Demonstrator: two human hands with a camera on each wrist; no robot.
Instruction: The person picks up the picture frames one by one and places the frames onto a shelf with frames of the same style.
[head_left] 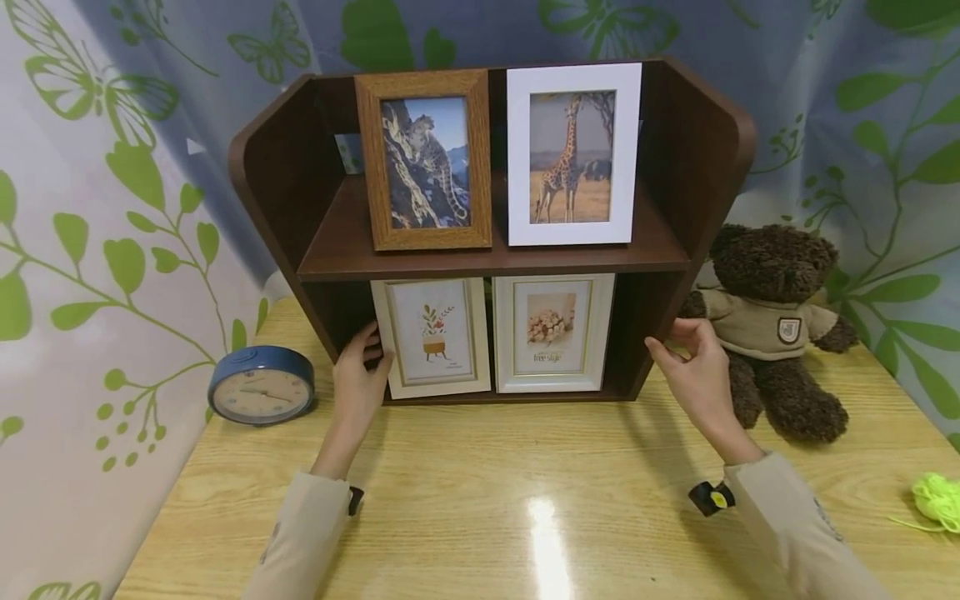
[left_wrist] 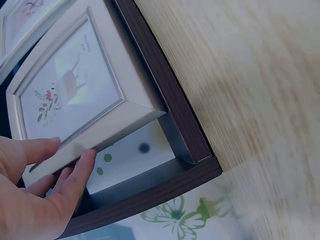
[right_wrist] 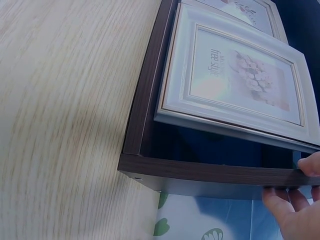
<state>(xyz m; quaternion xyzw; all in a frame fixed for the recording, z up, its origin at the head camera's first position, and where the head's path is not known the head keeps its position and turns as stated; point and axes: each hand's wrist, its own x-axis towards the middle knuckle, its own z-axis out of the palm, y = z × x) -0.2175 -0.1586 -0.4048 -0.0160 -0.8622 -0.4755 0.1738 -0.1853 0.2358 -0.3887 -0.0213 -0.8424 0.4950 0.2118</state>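
Note:
My left hand (head_left: 362,375) is at the left edge of a cream picture frame (head_left: 480,333) with a potted-plant print, on the lower level of a dark brown shelf (head_left: 465,265). In the left wrist view the thumb lies at the frame's front edge and the fingers curl along its side. The frame stands slightly tilted. With my right hand (head_left: 697,371) I grip the shelf's right side panel, thumb on the front edge and fingers outside. Beside the plant print stands a white picture frame (head_left: 504,333) with a flower print and "free style" lettering.
On the upper level stand a brown wooden frame (head_left: 367,158) with a leopard picture and a white frame (head_left: 519,158) with a giraffe. A blue clock (head_left: 261,392) is left of the shelf; a teddy bear (head_left: 772,325) sits right. Green yarn (head_left: 937,500) lies on the table (head_left: 450,500).

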